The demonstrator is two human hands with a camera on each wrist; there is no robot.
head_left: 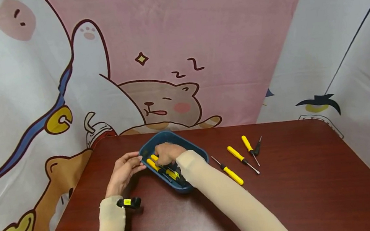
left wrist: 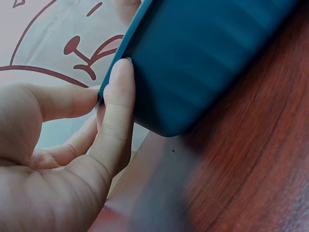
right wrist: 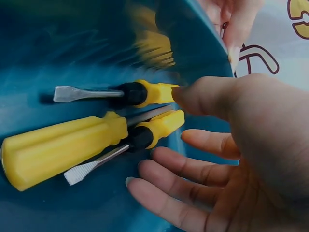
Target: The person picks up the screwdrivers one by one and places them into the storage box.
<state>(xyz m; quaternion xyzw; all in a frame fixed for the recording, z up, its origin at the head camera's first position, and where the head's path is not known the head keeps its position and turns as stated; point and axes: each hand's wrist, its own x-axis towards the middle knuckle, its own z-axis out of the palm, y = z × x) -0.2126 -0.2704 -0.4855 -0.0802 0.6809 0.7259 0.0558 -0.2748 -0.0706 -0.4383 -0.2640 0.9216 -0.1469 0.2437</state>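
Observation:
A blue plastic bin (head_left: 193, 145) sits on the table, holding several yellow-and-black screwdrivers. My left hand (head_left: 122, 173) pinches its left rim between thumb and fingers, as the left wrist view shows. Inside the bin is my right hand (head_left: 169, 153). In the right wrist view its thumb touches the yellow handle end of a flat-blade screwdriver (right wrist: 157, 93), while the other fingers stay spread and apart from it. Just below lies a second short screwdriver (right wrist: 166, 123), crossing the shaft of one with a larger yellow handle (right wrist: 63, 147). From the head view, my right forearm hides part of the bin.
Right of the bin, three yellow-handled screwdrivers lie on the brown table (head_left: 317, 176): a near one (head_left: 232, 175), a middle one (head_left: 236, 153) and a far one (head_left: 246, 143). Beside the far one is a small black-handled tool (head_left: 257, 149). A printed cloth (head_left: 232, 48) hangs behind.

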